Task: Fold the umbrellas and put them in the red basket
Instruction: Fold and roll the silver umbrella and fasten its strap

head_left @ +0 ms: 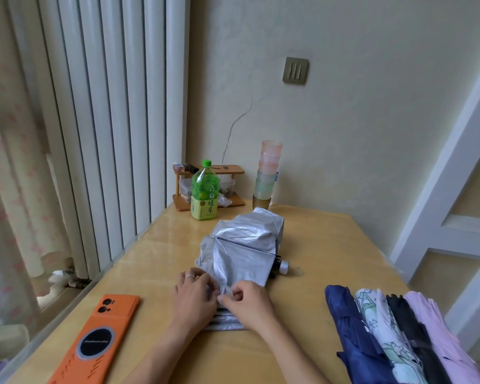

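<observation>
the left hand (196,297) and right hand (247,303) pinch the near edge of the crinkled silver fabric umbrella (241,250), probably to gather its loose panels into pleats. it lies collapsed on the yellow wooden bench (330,245), flat so both hands can work. the red basket is out of view.

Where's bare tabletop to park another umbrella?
Free: table between silver umbrella and right edge, beyond the four closed umbrellas; strip between orange phone and left hand. Crowded: far corner with green bottle, rack, stacked cups; near-right corner.
</observation>
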